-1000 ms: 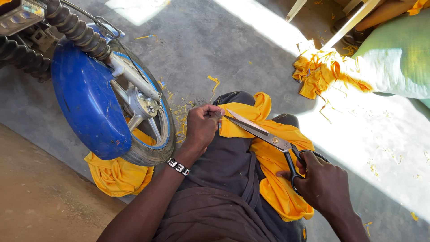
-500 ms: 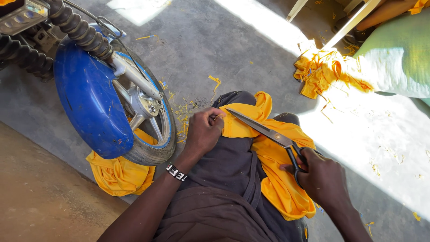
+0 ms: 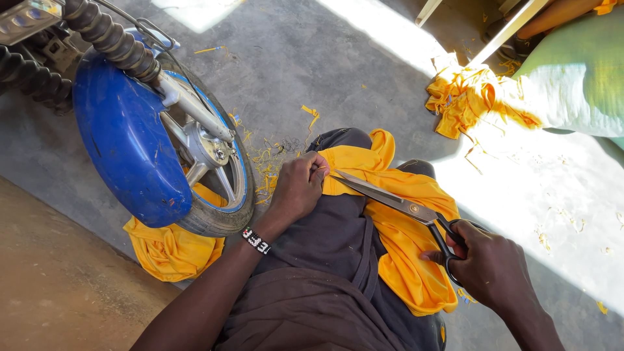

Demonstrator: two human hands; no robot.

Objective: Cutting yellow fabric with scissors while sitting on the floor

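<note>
Yellow fabric (image 3: pixel 403 234) lies draped over my lap on dark trousers. My left hand (image 3: pixel 298 188) pinches an edge of that fabric near my knee; a beaded bracelet sits on its wrist. My right hand (image 3: pixel 491 266) grips the black handles of a large pair of steel scissors (image 3: pixel 390 198). The blades are nearly together and point at the spot that my left hand pinches, with their tips next to its fingers.
A motorbike front wheel with a blue mudguard (image 3: pixel 130 143) stands at my left, with more yellow cloth (image 3: pixel 169 250) under the tyre. A heap of yellow scraps (image 3: pixel 471 97) lies at the far right beside a pale green sack (image 3: pixel 578 78). Thin yellow trimmings litter the concrete floor.
The view has shifted slightly. My right hand has pushed the scissors a little toward my left hand, and the blades look closer together. My left hand keeps its pinch.
</note>
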